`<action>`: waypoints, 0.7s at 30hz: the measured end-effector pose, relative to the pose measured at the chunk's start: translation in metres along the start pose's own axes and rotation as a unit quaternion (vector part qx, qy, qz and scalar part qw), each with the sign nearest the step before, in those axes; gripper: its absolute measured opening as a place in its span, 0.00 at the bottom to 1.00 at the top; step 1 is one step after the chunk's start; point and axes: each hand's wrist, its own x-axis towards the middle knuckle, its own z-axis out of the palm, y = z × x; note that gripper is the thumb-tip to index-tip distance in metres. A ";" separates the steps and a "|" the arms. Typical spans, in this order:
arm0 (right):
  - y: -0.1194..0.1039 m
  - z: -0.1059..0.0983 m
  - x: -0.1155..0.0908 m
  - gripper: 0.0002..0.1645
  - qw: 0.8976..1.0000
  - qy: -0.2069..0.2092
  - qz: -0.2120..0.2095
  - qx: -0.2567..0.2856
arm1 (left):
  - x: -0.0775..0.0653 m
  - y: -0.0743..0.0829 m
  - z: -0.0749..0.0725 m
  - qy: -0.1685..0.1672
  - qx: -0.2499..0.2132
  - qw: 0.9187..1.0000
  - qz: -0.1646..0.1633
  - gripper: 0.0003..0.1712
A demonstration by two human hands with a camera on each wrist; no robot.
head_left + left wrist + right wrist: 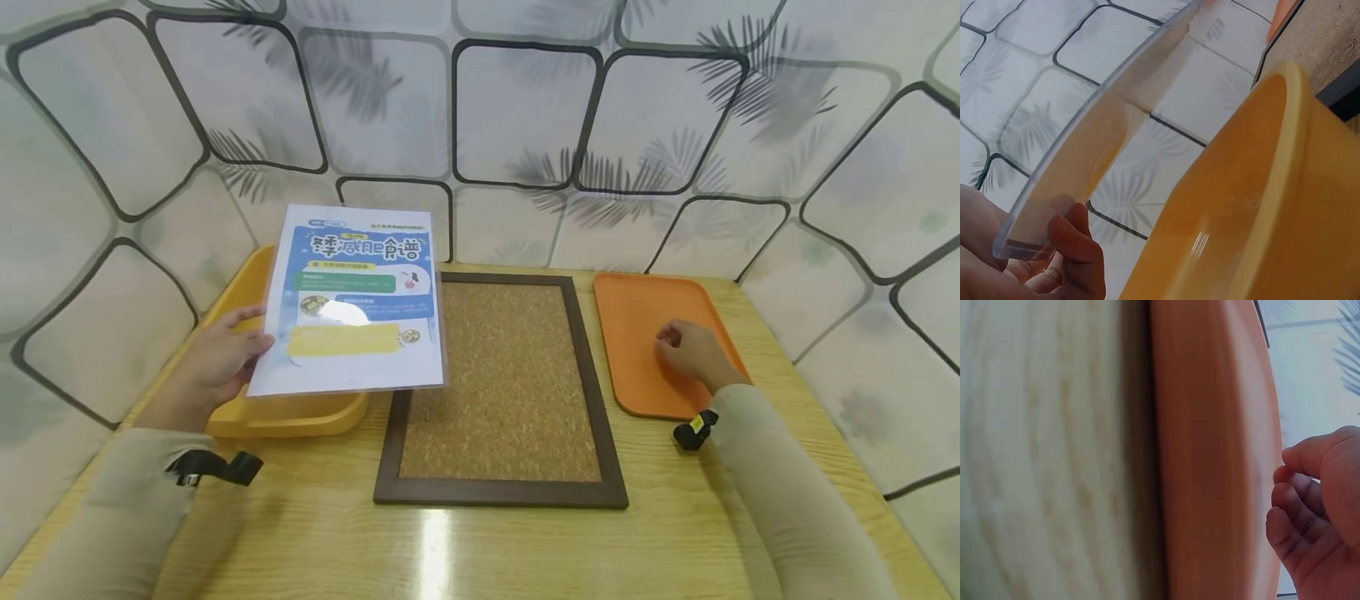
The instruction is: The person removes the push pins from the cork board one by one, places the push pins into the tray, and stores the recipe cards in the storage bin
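Note:
My left hand (223, 354) pinches the left edge of a laminated poster (352, 375) with blue, green and yellow print, raised over a yellow plastic basin (292, 425). From the left wrist view, the poster (1094, 131) appears edge-on and slightly bowed, with thumb and fingers on its near corner. A brown-framed cork board (502, 383) lies flat, its upper left partly hidden by the poster. Over an orange tray (637, 333) my right hand (693, 352) has loosely curled fingers. In the right wrist view, nothing shows between its thumb and fingers (1282, 528).
Beneath everything is a light wooden table (480, 550). A patterned cloth wall (525, 117) encloses the back and both sides. The basin is left of the board, and the tray is to its right.

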 end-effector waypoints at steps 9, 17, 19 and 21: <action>0.008 0.000 -0.004 0.11 1.000 -0.006 -0.001 -0.008 | 0.001 0.001 -0.015 0.010 0.002 1.000 -0.010 0.33; 0.010 0.000 -0.007 0.10 1.000 -0.006 -0.004 -0.018 | -0.001 -0.005 -0.033 0.017 0.031 0.999 -0.041 0.37; 0.011 0.000 -0.008 0.09 1.000 -0.003 -0.010 -0.020 | -0.001 -0.008 -0.039 0.017 0.027 0.999 -0.042 0.35; 0.011 0.000 -0.008 0.09 1.000 0.001 -0.012 -0.024 | -0.001 -0.011 -0.044 0.015 0.021 0.999 -0.040 0.34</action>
